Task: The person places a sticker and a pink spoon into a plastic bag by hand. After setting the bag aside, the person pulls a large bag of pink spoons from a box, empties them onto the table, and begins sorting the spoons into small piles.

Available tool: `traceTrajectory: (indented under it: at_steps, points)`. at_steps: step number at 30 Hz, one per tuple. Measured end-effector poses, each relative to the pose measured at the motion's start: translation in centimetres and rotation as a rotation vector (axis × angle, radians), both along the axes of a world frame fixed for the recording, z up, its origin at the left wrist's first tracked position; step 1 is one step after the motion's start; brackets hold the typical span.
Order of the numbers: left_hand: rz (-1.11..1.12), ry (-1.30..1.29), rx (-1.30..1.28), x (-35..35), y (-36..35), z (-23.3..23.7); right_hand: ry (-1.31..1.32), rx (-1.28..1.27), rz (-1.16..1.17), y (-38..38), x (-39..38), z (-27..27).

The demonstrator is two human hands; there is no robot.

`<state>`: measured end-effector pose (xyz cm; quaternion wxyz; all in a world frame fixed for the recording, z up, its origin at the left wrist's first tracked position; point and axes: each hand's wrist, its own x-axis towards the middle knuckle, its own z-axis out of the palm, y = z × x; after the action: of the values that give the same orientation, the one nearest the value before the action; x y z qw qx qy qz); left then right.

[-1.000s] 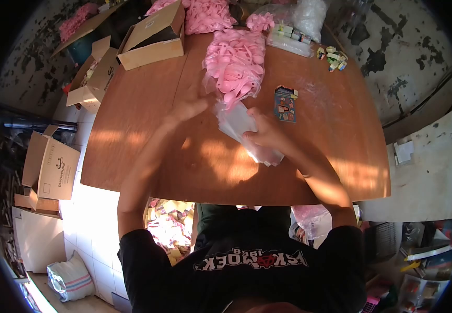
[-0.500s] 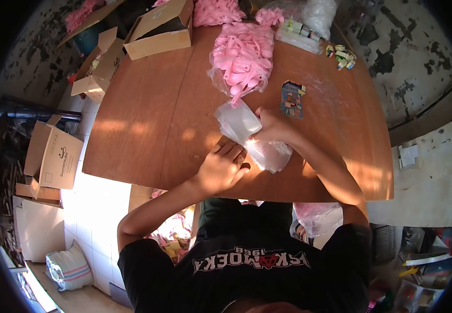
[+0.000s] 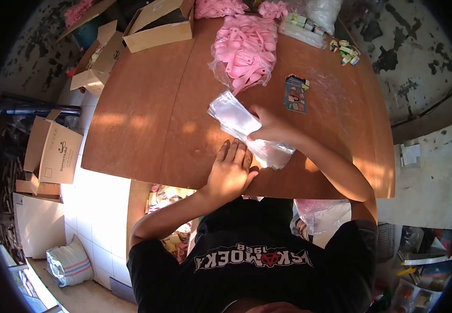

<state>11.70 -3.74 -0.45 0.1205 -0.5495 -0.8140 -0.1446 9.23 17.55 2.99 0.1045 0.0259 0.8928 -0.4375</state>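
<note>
Here, left hand [image 3: 229, 171] between plastic sleeves [image 3: 236, 115] and table edge [image 3: 147, 178]

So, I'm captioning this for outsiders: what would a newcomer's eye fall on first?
Probably the clear plastic bag packed with pink spoon-shaped pieces, on the far part of the brown wooden table. Next, the shiny stack of clear plastic sleeves in the right hand, with the left hand close beside it. The glaring white tiled floor left of the table also stands out.

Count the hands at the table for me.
2: left hand near the front edge of the table, right hand holding clear plastic packets; no others show.
</note>
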Motion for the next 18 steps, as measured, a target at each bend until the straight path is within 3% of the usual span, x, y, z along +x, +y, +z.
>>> traceTrajectory:
  at_steps: [2, 9, 11, 13, 14, 15, 16, 18]
  points:
    - [0.002, -0.008, 0.014, 0.1, -0.1, 0.3, -0.018, -0.075, 0.031, -0.1, 0.0, 0.2]
    - [0.037, -0.027, 0.041, 0.1, -0.2, 0.2, 0.089, 0.008, -0.017, -1.0, 0.6, 0.4]
    - [-0.022, -0.224, 0.194, -0.5, -0.8, 0.9, 0.148, 0.006, -0.041, -0.7, 0.9, 0.2]
    - [0.066, -0.584, 0.489, -1.1, -1.6, 1.6, 0.284, 0.174, 0.110, -0.8, 1.7, 3.0]
    - [0.184, -0.562, 0.608, -1.4, -1.9, 1.2, 0.278, 0.172, 0.112, -0.9, 2.1, 3.6]
    - [0.303, -0.540, 0.725, -1.7, -2.0, 0.7, 0.441, 0.214, 0.176, -0.9, 2.6, 4.1]
    - [0.307, -0.549, 0.723, -2.2, -1.9, 1.2, 0.602, 0.255, 0.241, -0.8, 3.0, 4.1]
    - [0.240, -0.486, 0.735, -3.3, -1.8, 2.4, 0.555, 0.322, 0.263, -0.6, 3.5, 3.0]
